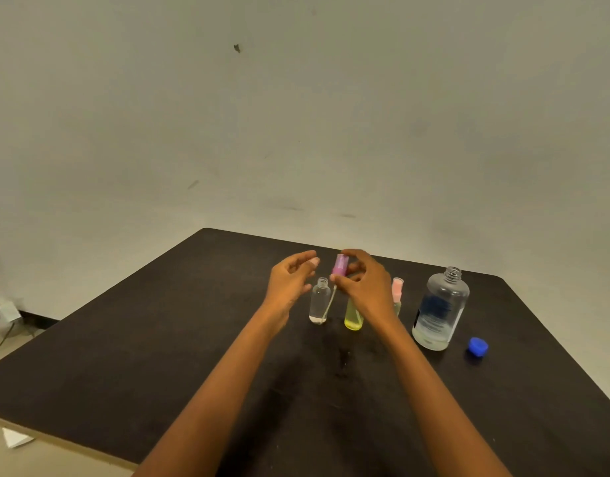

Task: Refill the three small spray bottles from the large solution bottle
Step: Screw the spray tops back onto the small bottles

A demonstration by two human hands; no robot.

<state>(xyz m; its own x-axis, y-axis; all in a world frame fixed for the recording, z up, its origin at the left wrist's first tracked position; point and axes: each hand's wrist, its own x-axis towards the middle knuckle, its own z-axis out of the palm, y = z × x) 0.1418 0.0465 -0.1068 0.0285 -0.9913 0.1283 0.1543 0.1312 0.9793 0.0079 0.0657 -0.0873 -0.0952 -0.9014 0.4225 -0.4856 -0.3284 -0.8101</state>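
A small clear spray bottle (pixel 319 301) stands uncapped on the black table (pixel 159 356). My right hand (pixel 367 284) holds its purple spray cap (pixel 340 264) above and just right of the bottle's neck; the cap's dip tube hangs down in front of the bottle. My left hand (pixel 290 282) hovers open just left of the clear bottle, not touching it. A yellow small bottle (pixel 353 316) stands partly behind my right hand. A third small bottle with a pink cap (pixel 397 291) peeks out to the right. The large clear solution bottle (pixel 439 309) stands uncapped at the right.
A blue cap (pixel 478 346) lies on the table right of the large bottle. The table's far edge meets a pale wall. A white scrap of paper (pixel 16 437) lies on the floor at the lower left.
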